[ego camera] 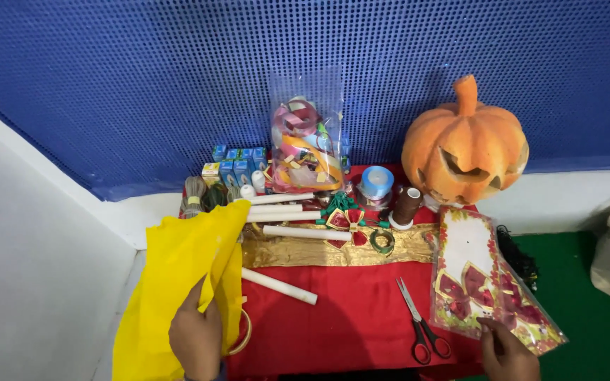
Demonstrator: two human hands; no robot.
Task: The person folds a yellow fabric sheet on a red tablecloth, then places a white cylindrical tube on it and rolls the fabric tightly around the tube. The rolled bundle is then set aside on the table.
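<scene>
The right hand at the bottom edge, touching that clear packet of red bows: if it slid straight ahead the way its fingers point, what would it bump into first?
The right hand already touches the packet of red bows, so it would push that first. Beyond it, probably the carved orange pumpkin, though depth is hard to judge.

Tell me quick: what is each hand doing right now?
Left hand: closed on the yellow sheet.
Right hand: fingers on the near edge of the clear packet of red bows; a firm grip cannot be told.
</scene>
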